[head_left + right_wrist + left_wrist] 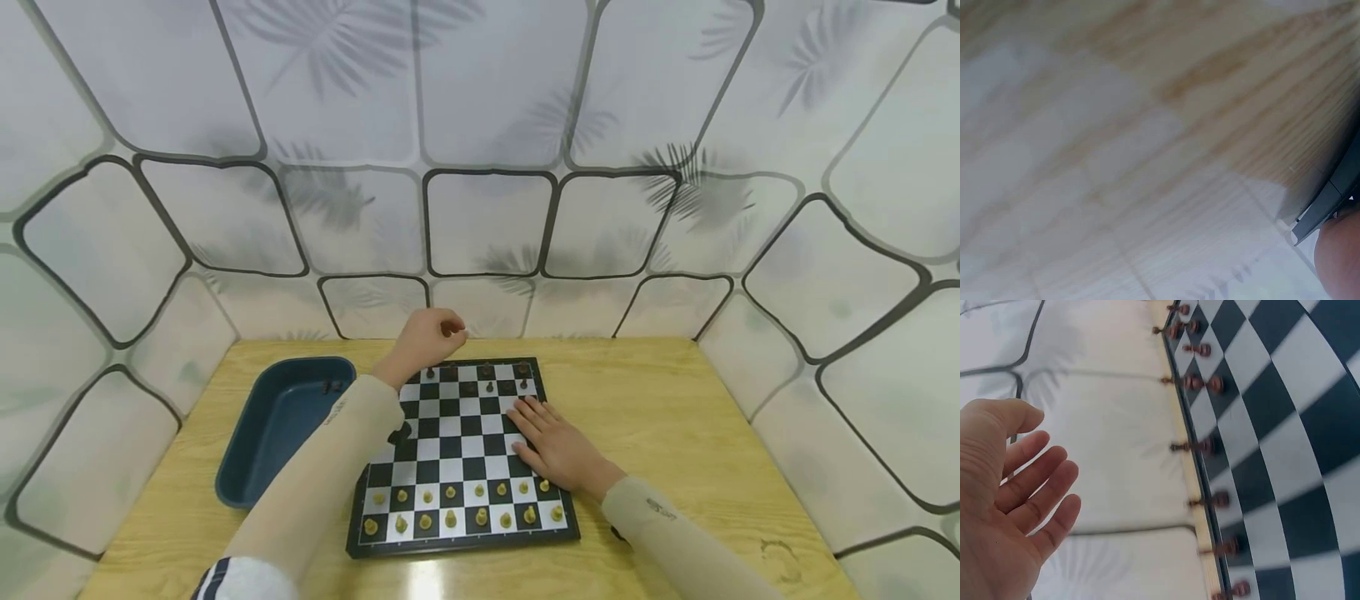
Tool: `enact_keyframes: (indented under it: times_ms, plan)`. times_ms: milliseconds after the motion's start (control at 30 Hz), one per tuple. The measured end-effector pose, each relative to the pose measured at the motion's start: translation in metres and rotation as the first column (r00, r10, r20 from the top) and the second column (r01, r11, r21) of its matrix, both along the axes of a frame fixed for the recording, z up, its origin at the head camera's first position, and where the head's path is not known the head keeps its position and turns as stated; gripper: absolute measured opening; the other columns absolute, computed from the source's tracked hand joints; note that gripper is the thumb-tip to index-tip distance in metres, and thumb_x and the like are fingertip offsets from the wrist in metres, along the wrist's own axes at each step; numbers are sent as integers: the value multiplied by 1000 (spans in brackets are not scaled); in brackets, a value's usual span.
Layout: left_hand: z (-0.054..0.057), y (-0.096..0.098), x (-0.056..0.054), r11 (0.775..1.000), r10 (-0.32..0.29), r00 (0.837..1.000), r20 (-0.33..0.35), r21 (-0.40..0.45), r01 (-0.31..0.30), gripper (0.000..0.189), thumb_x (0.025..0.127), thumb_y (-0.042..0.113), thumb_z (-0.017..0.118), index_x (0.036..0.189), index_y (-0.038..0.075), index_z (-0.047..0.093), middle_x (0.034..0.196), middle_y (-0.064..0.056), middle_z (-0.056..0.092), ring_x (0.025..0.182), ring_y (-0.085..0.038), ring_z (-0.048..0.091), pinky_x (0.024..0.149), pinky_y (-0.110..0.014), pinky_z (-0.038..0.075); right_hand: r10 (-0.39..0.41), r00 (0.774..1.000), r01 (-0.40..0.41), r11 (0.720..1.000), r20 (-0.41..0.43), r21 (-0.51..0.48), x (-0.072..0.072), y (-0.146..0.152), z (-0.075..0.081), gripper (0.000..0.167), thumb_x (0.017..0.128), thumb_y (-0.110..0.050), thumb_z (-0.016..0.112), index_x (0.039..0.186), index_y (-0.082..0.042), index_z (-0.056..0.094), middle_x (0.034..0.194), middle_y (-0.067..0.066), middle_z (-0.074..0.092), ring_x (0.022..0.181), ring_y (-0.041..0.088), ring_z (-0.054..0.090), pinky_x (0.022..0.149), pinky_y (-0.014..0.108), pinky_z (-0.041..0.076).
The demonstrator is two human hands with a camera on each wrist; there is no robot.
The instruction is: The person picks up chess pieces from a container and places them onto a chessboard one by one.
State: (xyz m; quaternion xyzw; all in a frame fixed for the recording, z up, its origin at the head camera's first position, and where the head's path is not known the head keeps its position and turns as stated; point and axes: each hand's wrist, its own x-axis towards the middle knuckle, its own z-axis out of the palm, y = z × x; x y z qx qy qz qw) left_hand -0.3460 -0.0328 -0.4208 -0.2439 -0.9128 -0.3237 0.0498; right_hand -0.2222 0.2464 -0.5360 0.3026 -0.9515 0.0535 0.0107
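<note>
A black-framed chessboard (450,426) is being supported on a pale wooden tabletop (637,400), with its two armies being stood at opposite ends. Along the near end, yellow chess pieces (481,517) are being presented in two rows of eight, one to a square, apparently as for an opening position. At the far end, dark chess pieces (1220,499) are being stood upright, though some are being hidden by the left sleeve (330,458). The left hand (431,337) is being held above or just beyond the far edge, its fingers loosely curved, the thumb apart, and nothing is being pinched. The right hand (555,446) is being laid flat on the board's right side, its fingers straightened and the thumb spread away, perhaps so that the board is being steadied against sliding. To the left, a deep blue tray (288,421) is being placed, probably within easy reach of the left hand; a few small dark objects (332,387), likely more chess pieces, are being held near its far right corner.
</note>
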Motion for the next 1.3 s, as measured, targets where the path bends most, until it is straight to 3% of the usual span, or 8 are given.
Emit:
enact_keyframes:
  times_ms: [200,567,733,1000,1300]
  plan:
    - [-6,-46,6,997,61,998,-21,45,-60,22,101,21,68,110,4,79,104,-13,78,93,-30,72,85,-48,59,-3,1000,4,1000,21,-11,1,-2,0,65,112,-44,41,165,-7,33,172,15,31,162,36,25,131,52,25]
    - [-21,-140,19,972,201,975,92,104,-211,30,105,21,63,122,-2,73,117,-24,74,106,-41,70,92,-57,57,-7,999,7,1000,40,-6,0,-3,2,66,112,-45,41,166,-8,32,173,14,29,162,35,24,131,51,24]
    - [-27,-172,26,960,254,962,97,94,-263,32,105,21,62,123,-4,72,120,-27,72,109,-44,68,95,-59,55,-11,999,12,1000,34,-7,0,-3,1,65,112,-44,41,165,-7,33,173,15,30,162,36,24,131,52,24]
    - [-41,-198,31,943,324,939,111,42,-330,31,104,22,64,119,-3,74,119,-28,73,109,-46,68,93,-59,55,-6,1000,6,1000,13,-5,1,-2,-1,65,112,-45,40,165,-7,35,172,15,32,161,36,26,130,53,26]
    - [-48,-208,32,953,304,922,242,-66,-297,34,106,21,62,125,-4,72,127,-30,70,115,-48,66,94,-58,56,-6,1000,6,1000,-3,1,1,-2,-1,64,113,-45,41,165,-7,35,172,15,33,161,35,27,130,52,27]
